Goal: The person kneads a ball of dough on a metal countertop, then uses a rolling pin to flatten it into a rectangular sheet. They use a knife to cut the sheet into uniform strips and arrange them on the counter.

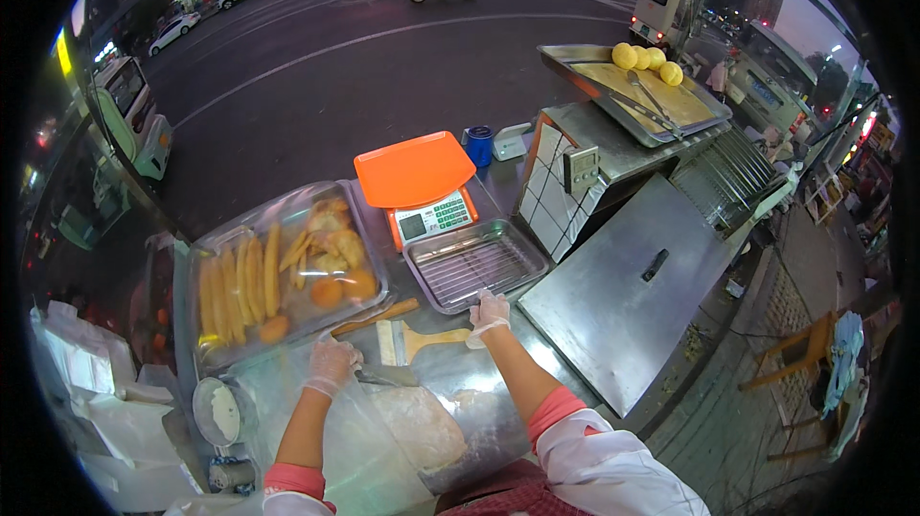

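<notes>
My left hand [333, 364], in a clear disposable glove, has its fingers curled at the upper edge of a clear plastic sheet [345, 437]. This sheet partly covers a flat slab of floured dough [417, 419]. Just right of the hand lies a flat blade-like tool [388, 375], partly hidden. My right hand [490, 316], gloved too, grips the near rim of a metal tray with a wire rack [474, 264]. Below its fingers, a wide pastry brush [413, 341] lies with its handle end near the glove. A wooden stick [377, 316] rests behind the brush.
At left, a clear-covered tray [284, 279] holds fried dough sticks and other fried pieces. Behind stands an orange scale [415, 171]. A metal lid [632, 293] lies at right; yellow balls [640, 57] sit on a raised tray. A flour bowl [217, 412] is near left.
</notes>
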Available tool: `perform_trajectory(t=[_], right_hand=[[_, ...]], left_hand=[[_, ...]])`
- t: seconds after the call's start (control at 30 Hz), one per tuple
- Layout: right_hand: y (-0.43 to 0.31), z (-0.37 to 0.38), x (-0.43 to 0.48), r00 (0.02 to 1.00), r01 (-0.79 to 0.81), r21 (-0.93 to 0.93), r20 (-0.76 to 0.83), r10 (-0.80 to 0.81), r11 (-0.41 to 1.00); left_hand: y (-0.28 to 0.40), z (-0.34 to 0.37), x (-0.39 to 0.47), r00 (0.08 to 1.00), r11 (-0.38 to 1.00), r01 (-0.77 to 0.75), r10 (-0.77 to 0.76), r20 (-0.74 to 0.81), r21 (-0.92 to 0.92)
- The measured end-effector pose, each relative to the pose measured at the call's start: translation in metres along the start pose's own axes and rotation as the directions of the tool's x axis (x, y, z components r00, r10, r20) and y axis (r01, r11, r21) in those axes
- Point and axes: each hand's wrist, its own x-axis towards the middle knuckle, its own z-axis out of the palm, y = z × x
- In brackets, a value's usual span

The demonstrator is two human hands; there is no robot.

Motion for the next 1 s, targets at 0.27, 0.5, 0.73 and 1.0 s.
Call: perform_trajectory(t=[0.27,0.5,0.73,1.0], right_hand=[[-0.051,-0.093,-0.111,0.773,0.582,-0.541,0.6,-0.206,0.607],[-0.154,-0.221,-0.226,0.876,0.182,-0.382,0.481,0.027,0.906],[-0.315,-0.223,-0.27,0.785,0.292,-0.445,0.617,0.053,0.846],[-0.531,-0.133,-0.201,0.64,0.689,-0.548,0.767,-0.043,0.474]], left_hand=[[0.006,0.027,0.024,0.996,0.988,0.073,-0.065,-0.06,0.134],[0.077,-0.05,0.031,0.995,0.855,-0.097,0.078,-0.058,-0.509],[0.209,-0.199,-0.015,0.931,-0.178,0.022,0.361,-0.044,-0.984],[0.319,-0.369,0.029,0.997,-0.342,-0.055,-0.073,-0.032,-0.938]])
